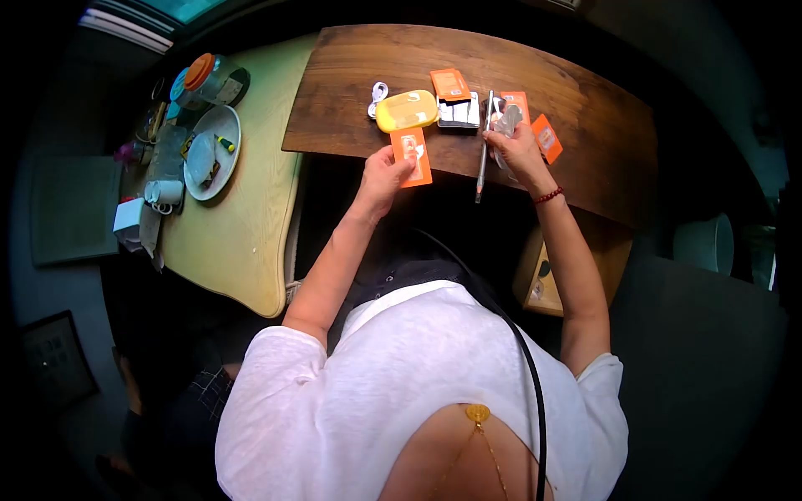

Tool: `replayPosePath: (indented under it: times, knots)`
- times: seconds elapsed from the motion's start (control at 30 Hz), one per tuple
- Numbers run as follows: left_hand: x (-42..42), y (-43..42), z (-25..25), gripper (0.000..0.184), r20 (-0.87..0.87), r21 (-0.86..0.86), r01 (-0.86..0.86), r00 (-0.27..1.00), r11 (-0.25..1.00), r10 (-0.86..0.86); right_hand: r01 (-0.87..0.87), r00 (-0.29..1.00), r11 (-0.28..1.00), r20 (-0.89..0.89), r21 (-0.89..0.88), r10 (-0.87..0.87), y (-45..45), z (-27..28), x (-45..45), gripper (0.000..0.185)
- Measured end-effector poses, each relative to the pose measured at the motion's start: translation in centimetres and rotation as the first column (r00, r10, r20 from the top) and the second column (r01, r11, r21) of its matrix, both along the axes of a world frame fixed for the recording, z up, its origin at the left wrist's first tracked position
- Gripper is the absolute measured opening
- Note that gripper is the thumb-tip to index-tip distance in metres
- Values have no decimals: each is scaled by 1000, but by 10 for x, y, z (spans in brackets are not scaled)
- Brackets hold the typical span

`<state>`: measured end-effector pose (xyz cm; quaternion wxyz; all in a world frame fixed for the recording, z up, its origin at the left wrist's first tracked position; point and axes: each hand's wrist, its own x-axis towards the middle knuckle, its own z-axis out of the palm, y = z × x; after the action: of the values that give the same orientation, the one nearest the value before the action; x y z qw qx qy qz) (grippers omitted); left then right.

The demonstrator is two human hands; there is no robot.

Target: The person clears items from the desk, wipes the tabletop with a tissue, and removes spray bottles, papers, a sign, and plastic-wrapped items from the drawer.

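My left hand (387, 178) is closed on an orange card (418, 174) with a pale patch in its middle, held at the front edge of the wooden table. Just beyond it lies a yellow oval case (406, 110). In my right hand (517, 152), closed, is a long thin silver pen-like stick (483, 159), slanting down past the table edge. A crumpled silvery-clear piece (508, 122) shows at the same fingers; whether they grip it too I cannot tell. Near that hand lie two more orange cards, one on the right (547, 139) and one behind (515, 103).
A coiled white cable (378, 98) lies left of the yellow case. Behind, another orange card (450, 84) overlaps a small black-and-white box (459, 113). A pale side table (242, 242) holds a white basin (236, 159), jars (219, 79) and a mug (164, 194). An open drawer (543, 288) sits below right.
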<state>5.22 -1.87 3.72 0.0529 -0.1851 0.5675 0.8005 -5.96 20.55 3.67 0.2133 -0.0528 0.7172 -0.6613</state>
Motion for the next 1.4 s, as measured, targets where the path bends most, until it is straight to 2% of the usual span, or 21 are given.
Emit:
replayPosePath:
  times: [0.17, 0.2, 0.3, 0.4, 0.43, 0.53, 0.6, 0.63, 0.7, 0.73, 0.8, 0.83, 0.9, 0.93, 0.97, 1.0, 1.03, 1.1, 1.23, 1.33, 1.4]
  knots:
    - [-12, -65, 0, 24, -46, -62, -183, 983, 981, 180, -91, 994, 991, -52, 98, 96, -71, 14, -19, 11]
    - [-14, -76, -3, 25, -51, -75, -218, 975, 973, 215, -106, 987, 974, -101, 199, 128, -84, 14, -26, 13]
    - [-17, -104, -14, 24, -78, -63, -264, 963, 963, 259, -52, 931, 870, -291, 491, 219, -114, 13, -47, 23]
    - [-18, -123, -23, 23, -26, -99, -270, 963, 958, 269, 19, 889, 805, -379, 593, 257, -127, 13, -72, 25]
    - [-19, -128, -26, 23, -30, -94, -280, 960, 956, 278, 18, 880, 698, -343, 716, 329, -131, 14, -82, 26]
    - [-28, -139, -35, 26, -5, -128, -274, 961, 953, 276, -2, 879, 596, -283, 803, 384, -142, 13, -102, 23]
    - [-45, -143, -35, 28, 4, -236, -262, 963, 936, 271, -144, 927, 802, -206, 579, 315, -150, 18, -111, 18]
    - [-54, -144, -36, 30, 11, -347, -242, 965, 906, 262, -214, 972, 905, -9, 369, 233, -155, 29, -110, 14]
    - [-69, -149, -47, 36, -43, -359, -245, 968, 901, 246, -211, 969, 977, 129, -3, 210, -166, 48, -97, 11]
    - [-76, -152, -57, 38, -107, -571, -206, 978, 795, 177, -208, 970, 978, 128, 2, 206, -169, 51, -91, 11]
    - [-74, -146, -46, 43, -217, -869, -238, 971, 434, 97, -194, 958, 943, 157, -271, 242, -176, 54, -79, 14]
    - [-70, -146, -40, 43, -203, -874, -223, 975, 431, 93, -186, 956, 943, 170, -277, 239, -181, 53, -74, 14]
    - [-63, -143, -34, 48, -399, -915, -400, 916, 47, 39, -151, 938, 906, 232, -396, 258, -185, 51, -64, 20]
    - [-59, -141, -30, 38, -332, -858, -335, 940, 390, 77, -129, 933, 900, 258, -417, 253, -187, 52, -58, 17]
    - [-51, -140, -27, 38, -324, -861, -327, 943, 389, 75, -123, 931, 899, 265, -420, 252, -189, 50, -54, 17]
    - [-41, -135, -3, 33, -143, -505, -111, 989, 856, 44, -125, 921, 875, 273, -468, 278, -191, 49, -50, 17]
    - [-32, -130, 19, 30, -10, 72, 83, 997, 994, -82, -128, 911, 847, 277, -515, 306, -194, 48, -47, 17]
    - [-17, -124, 47, 29, -15, 422, 170, 984, 891, -180, -120, 905, 844, 292, -522, 310, -200, 42, -39, 16]
    - [-2, -134, 42, 25, -30, 303, 164, 986, 939, -163, -120, 888, 866, 338, -485, 312, -218, 31, -25, 24]
    - [20, -165, 36, 21, -6, 259, 11, 1000, 966, -10, -152, 924, 944, 297, -291, 240, -238, 40, -8, 35]
    - [40, -198, 24, 18, -6, 175, -157, 987, 972, 161, -220, 920, 955, 283, -198, 271, -246, 41, 2, 25]
